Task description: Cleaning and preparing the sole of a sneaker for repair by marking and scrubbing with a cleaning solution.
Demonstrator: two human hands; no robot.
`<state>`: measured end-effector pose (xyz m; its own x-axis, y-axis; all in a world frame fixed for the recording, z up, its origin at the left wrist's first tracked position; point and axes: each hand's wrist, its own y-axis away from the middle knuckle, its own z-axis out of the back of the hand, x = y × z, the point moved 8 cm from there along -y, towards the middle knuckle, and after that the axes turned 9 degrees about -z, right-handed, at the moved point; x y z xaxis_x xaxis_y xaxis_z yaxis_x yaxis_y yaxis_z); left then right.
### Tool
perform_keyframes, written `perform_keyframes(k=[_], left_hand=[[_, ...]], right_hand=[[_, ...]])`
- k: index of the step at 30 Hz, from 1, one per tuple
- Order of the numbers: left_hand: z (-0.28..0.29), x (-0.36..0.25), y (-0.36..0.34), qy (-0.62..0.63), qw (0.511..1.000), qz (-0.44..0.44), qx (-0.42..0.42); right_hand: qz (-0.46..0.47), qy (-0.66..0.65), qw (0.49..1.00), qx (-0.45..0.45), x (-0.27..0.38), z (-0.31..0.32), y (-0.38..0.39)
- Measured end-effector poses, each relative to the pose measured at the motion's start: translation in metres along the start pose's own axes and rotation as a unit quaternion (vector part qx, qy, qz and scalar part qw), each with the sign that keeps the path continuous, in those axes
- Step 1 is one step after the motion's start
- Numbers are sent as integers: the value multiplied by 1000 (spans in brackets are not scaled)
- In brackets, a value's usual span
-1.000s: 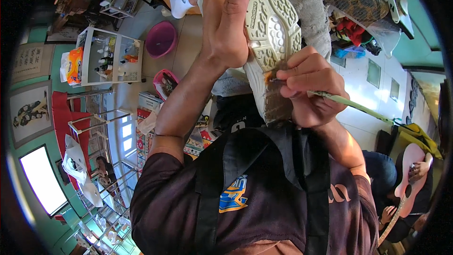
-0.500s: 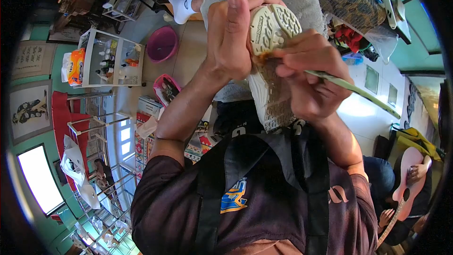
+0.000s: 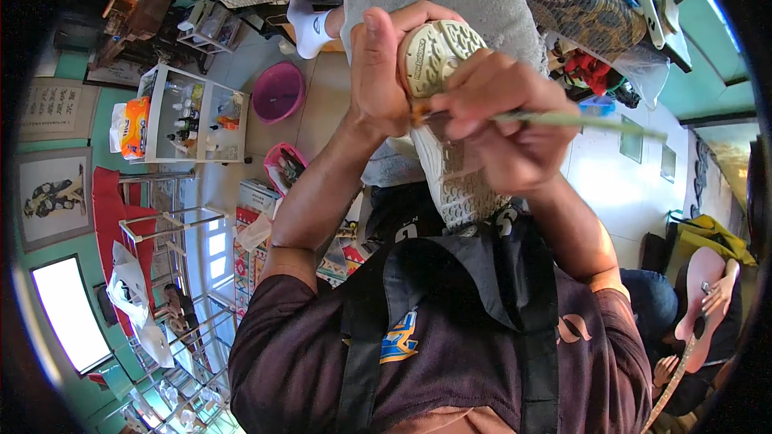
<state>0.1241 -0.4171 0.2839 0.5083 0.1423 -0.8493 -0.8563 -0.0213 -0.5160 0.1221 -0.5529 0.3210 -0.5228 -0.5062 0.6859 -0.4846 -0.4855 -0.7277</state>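
My left hand [image 3: 376, 72] is wrapped round a white shoe [image 3: 438, 48] near one end of it, the thumb raised along the side. The shoe's patterned, treaded sole faces up at me, and its other end lies close to my chest. In my right hand [image 3: 515, 116] is a thin brush [image 3: 599, 124] with a pale green handle pointing off to the right. Its brown bristles touch the edge of the sole beside my left hand. My right fingers hide the middle of the sole.
A grey towel [image 3: 515, 12] drapes over my lap beyond the shoe. To the left are a pink basin [image 3: 278, 92] and a white shelf [image 3: 201, 80] of bottles. At lower right a person holds a pink guitar [image 3: 701, 285]. Metal racks [image 3: 173, 221] stand left.
Both hands and the shoe have shifted a little to the left in view. The brush handle has swung from sloping down to nearly level, its bristles still at the sole's edge.
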Motion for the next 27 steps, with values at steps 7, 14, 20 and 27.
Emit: perform_keyframes(k=[7,14,20,27], left_hand=[[-1,-9,3,97,995,-20,1],[0,-14,5,84,996,-27,-5],[0,-16,4,56,998,-37,1],[7,-19,8,73,995,-70,-9]], right_hand=[[-82,-110,976,-171,-22,81,15],[-129,1,980,-153,-11,75,33],[-99,52,989,-97,-11,49,23],[-274,82,943,-173,-66,90,32]])
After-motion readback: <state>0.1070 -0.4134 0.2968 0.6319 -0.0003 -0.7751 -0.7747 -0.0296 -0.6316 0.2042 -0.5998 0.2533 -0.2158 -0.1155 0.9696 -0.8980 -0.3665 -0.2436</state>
